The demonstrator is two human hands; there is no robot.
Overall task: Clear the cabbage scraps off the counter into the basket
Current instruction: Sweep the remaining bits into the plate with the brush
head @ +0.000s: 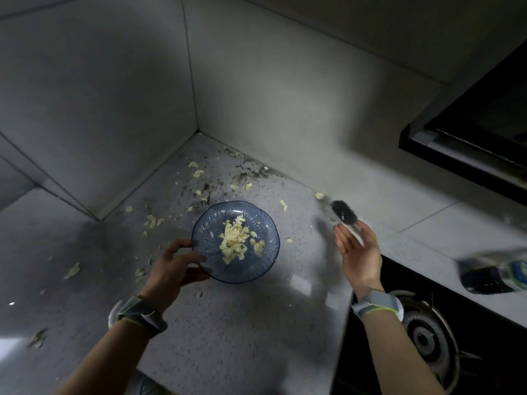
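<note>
The left hand (174, 262) grips the near-left rim of a round, ribbed dish of blue-tinted clear glass (265, 269), thumb on the upper side of the rim and fingers curled beneath it, so the dish hangs just above the speckled grey stone counter (242, 323). A heap of pale yellow cabbage scraps (234, 243) lies in the middle of the dish, just right of and beyond the gripping thumb, with a smaller clump beside it toward the far-right edge. The right hand (360, 256) is raised over the right part of the counter, well apart from the dish, fingers closed round the pale handle of a small brush with dark bristles (344, 212); the bristle head sticks out past the fingertips toward the wall. The brush is blurred, so how its handle sits in the palm is hard to make out.

Loose cabbage scraps (151, 221) lie scattered on the counter outside the dish: a cluster just left of it, several up toward the corner where the two grey tiled walls (114, 95) meet, a few to the right near the brush head, and some on the darker stretch at the far left. Dark specks smear the counter near the corner. A black gas hob with a round burner (427, 337) sits at the lower right, below the right wrist. Each wrist wears a grey band.
</note>
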